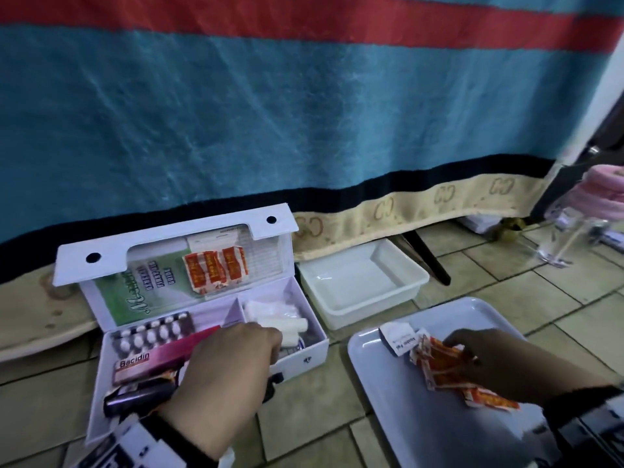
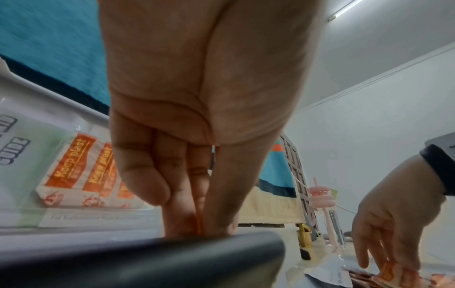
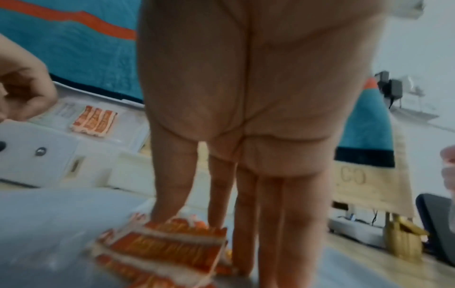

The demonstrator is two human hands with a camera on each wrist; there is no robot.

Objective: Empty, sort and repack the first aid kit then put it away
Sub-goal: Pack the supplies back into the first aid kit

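the first aid kit (image 1: 304,352), a white box, lies open on the tiled floor, its lid (image 1: 175,244) propped back against the hanging blanket (image 1: 304,113); its long axis runs roughly parallel to the blanket's hem, and the opening faces up toward the person. the left hand (image 1: 233,363) reaches into the kit's right-hand compartment, over the white rolls (image 1: 283,324); in the left wrist view thumb and fingers (image 2: 172,218) are brought together, but whether they pinch anything cannot be told. the right hand (image 1: 489,363) rests, fingers extended, on a heap of orange plaster strips (image 1: 442,366) on the white tray (image 1: 378,383) to the right of the kit, pressing rather than gripping. an alcohol pad sachet (image 1: 400,339) lies on the tray on the side nearest the kit. a white tub (image 1: 415,285) stands just right of the kit, toward the blanket.

risks, as judged: more plaster strips (image 1: 216,268) tucked in the lid may be overlooked in emptying; the loose heap may slide apart as the right hand lifts, mixing the sorted groups; a tug on the rolls may shift the light kit or tip its lid. the blister pack (image 1: 152,332) and the bacidin box (image 1: 162,356) remain in the kit's left compartment.
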